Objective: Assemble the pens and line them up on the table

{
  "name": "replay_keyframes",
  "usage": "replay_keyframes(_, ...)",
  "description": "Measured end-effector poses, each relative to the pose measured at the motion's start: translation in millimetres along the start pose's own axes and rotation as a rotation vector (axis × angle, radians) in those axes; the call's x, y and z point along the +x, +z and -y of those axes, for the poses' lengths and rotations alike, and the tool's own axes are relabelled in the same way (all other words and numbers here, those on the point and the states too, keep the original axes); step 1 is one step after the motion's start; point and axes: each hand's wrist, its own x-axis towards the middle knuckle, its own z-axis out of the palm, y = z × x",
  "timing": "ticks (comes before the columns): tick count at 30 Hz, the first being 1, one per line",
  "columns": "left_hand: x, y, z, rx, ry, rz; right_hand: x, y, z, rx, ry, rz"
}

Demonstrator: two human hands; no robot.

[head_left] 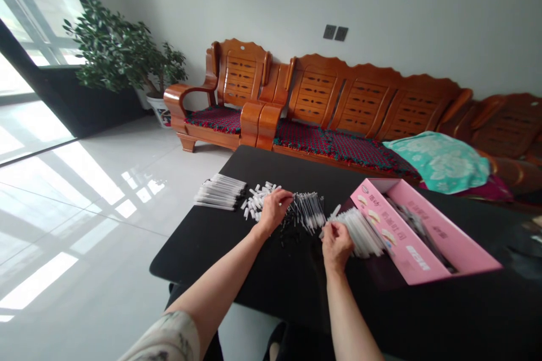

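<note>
On a black table (237, 270) lie several heaps of pen parts. My left hand (274, 208) is closed in a pinch over a pile of thin refills (311, 209), next to a heap of small white caps (257, 198). My right hand (336, 243) is closed on a white pen barrel at the near end of a pile of white barrels (359, 230). A neat stack of assembled white pens (220, 192) lies at the far left of the table. Small black bits (290, 232) are scattered between my hands.
An open pink cardboard box (427, 236) lies right of the barrels. Behind the table stand a wooden armchair (220, 95) and a long wooden bench (372, 112) with red cushions and a teal cloth (440, 160). A potted plant (122, 56) stands by the window. Glossy white floor lies left.
</note>
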Motion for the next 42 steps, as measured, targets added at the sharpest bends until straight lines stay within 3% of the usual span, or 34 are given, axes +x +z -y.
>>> replay_keyframes(4,-10.2,-29.1,9.8,-0.485,-0.238,-0.136,-1.3,-0.5,18.4,0.142,0.070,0.027)
replay_keyframes(7,-23.3,-43.0,18.3,-0.730,-0.353,-0.161,1.1,4.4,38.6,0.465,0.214,0.120)
replay_keyframes(11,-32.2,-50.5,23.5,-0.842,-0.434,-0.191,6.8,17.1,52.3,0.921,0.416,0.292)
replay_keyframes(16,-32.5,-50.3,20.1,-0.867,-0.458,-0.138,5.8,25.3,44.6,1.212,0.543,0.423)
replay_keyframes(42,-34.7,-45.2,13.3,-0.905,-0.461,-0.119,-2.8,29.9,42.6,1.254,0.566,0.451)
